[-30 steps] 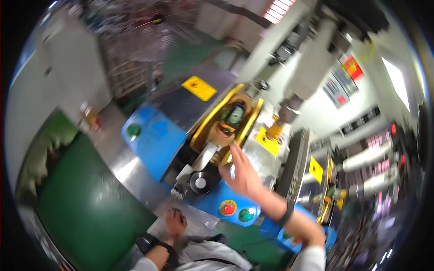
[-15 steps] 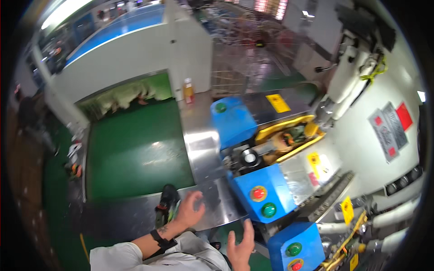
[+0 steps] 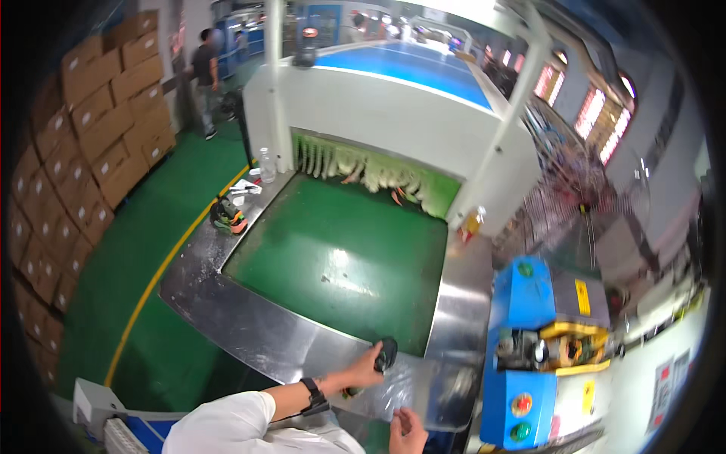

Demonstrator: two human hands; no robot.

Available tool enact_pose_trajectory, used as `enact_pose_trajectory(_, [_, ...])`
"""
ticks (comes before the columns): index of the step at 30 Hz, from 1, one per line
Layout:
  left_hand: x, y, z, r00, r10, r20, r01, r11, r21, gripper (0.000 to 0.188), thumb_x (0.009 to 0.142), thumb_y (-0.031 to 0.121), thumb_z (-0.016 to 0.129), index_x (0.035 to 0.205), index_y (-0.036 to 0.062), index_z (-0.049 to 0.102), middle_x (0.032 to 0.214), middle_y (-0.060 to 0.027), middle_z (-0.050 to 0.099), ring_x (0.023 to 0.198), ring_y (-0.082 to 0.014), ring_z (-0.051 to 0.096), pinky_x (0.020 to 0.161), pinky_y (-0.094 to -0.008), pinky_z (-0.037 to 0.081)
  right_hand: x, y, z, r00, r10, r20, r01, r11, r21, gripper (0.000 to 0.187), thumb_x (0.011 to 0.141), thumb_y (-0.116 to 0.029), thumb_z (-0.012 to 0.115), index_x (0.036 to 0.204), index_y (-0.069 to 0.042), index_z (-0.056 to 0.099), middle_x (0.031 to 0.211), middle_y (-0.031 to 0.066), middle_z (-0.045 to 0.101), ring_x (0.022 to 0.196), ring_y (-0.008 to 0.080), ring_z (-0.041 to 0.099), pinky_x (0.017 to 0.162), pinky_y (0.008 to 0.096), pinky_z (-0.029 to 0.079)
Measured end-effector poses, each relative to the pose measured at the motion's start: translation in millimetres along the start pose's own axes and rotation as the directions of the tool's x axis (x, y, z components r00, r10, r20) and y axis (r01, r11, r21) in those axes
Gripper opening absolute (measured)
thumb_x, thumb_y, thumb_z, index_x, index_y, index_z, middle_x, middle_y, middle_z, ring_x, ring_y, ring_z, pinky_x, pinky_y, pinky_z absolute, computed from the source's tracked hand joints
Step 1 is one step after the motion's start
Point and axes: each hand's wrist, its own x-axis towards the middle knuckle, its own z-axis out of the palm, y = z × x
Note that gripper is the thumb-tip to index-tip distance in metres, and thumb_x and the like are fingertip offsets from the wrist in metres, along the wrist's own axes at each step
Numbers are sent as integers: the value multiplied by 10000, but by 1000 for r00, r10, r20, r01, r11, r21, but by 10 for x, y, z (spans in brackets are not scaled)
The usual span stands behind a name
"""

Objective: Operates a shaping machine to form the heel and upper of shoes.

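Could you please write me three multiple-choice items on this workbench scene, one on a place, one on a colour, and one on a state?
1. Where is the left hand?
A. on the steel frame beside the green belt
B. on the stacked cardboard boxes
C. on the blue machine

2. What colour is the conveyor belt?
A. red
B. green
C. white

3. What is the state of the left hand?
A. flat and empty
B. out of view
C. closed around a small black device

Answers:
1 A: it rests on the steel frame at the belt's near edge.
2 B: its surface is plainly green.
3 C: its fingers wrap a black device, while the right hand is open.
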Motion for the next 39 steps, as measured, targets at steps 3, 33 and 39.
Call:
enact_pose_trajectory(3, [-76,-143,12,955,294,-23,-292,954,75,448,645,145,669,1078,72,581,1138,-187,522,1034,-401,518,921,-430,418,311,-126,461,997,83,-7,-82,990,115,301,901,-177,611,1138,8,613,1048,154,677,987,240,640,856,349,487])
enact_pose_trajectory(33, [1883,-1858,-3767,889,200,-412,151,723,675,501,815,230,601,1264,26,511,1429,-197,376,1338,-340,339,1088,-512,252,5954,-1278,3989,625,-218,750,624,716,-312,555,825,-228,615,1266,71,460,1238,304,539,1176,424,518,1020,456,422])
enact_pose_trajectory(39, [2079,-1833,-3981,900,90,-426,233,726,647,492,801,236,611,1254,59,538,1412,-137,438,1305,-282,412,1093,-474,270,8450,-2404,4237,802,-222,555,597,318,-736,675,806,-348,656,1338,8,443,1214,211,582,1050,352,591,920,466,460])
